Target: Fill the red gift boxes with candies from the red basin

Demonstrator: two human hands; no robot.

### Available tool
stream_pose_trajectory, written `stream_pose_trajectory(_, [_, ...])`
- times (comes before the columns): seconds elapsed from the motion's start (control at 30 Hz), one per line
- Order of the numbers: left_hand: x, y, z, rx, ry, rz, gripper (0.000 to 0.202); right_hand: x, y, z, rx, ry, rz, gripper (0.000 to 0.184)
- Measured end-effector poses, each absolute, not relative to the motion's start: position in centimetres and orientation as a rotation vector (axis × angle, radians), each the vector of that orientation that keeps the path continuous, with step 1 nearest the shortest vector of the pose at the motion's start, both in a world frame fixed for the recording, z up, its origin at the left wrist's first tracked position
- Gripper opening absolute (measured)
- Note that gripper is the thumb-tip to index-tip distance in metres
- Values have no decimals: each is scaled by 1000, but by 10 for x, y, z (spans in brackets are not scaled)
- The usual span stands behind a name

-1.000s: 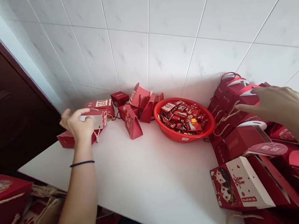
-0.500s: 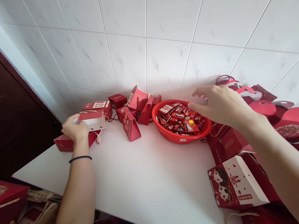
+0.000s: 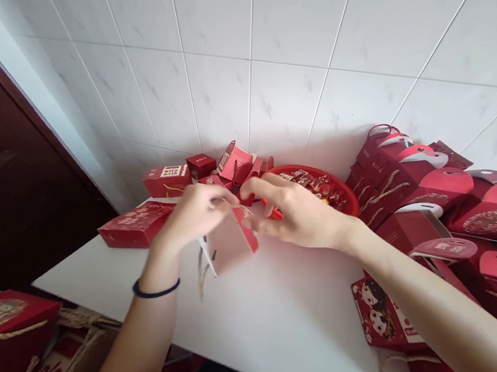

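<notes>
Two bare hands meet over a white table (image 3: 267,323), seen from above and behind. The left hand (image 3: 196,216), with a dark band (image 3: 155,291) around its wrist, is bent with its fingers closed on the upper part of a small red and pale carton (image 3: 230,247). The carton hangs tilted just below and to the right of that hand's fingers, and a rope cord (image 3: 202,274) dangles from its near side. The right hand (image 3: 289,209) reaches in from the right, thumb and forefinger parted and curved, right by the carton's upper right edge; motion blur hides the contact, so whether it grips anything cannot be told. Behind the right hand, and partly covered by it, a red basin (image 3: 352,207) holds small wrapped sweets (image 3: 321,186). To the left of the left hand, a flat red box (image 3: 130,228) lies on the table. Farther back, near the tiled wall (image 3: 281,111), stands a cluster of little red boxes (image 3: 237,163). On the right, red gift boxes (image 3: 440,190) with rounded flaps are piled up, some of them with rope handles.
</notes>
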State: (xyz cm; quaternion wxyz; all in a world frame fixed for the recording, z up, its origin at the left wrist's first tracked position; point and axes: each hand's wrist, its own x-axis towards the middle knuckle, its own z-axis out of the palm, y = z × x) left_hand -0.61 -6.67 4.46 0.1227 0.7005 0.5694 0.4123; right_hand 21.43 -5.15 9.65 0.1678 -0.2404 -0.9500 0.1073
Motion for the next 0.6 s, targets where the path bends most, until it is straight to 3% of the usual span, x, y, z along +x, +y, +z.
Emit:
stream_pose_trajectory(0.17, [38,-34,6,2083,1256,774,16,214,-59,75,-958,-3022,244,23])
stream_pose_trajectory(0.33, [52,-15,-23,2110,1066,888,31,229,-48,51,-1416,-3104,174,25])
stream_pose_trajectory(0.5, [42,-12,-47,2096,1012,901,32,251,-35,34,-1681,-2874,555,49])
stream_pose_trajectory(0.6, [36,-14,-62,2070,1025,834,39,261,-33,26,-1756,-2616,809,50])
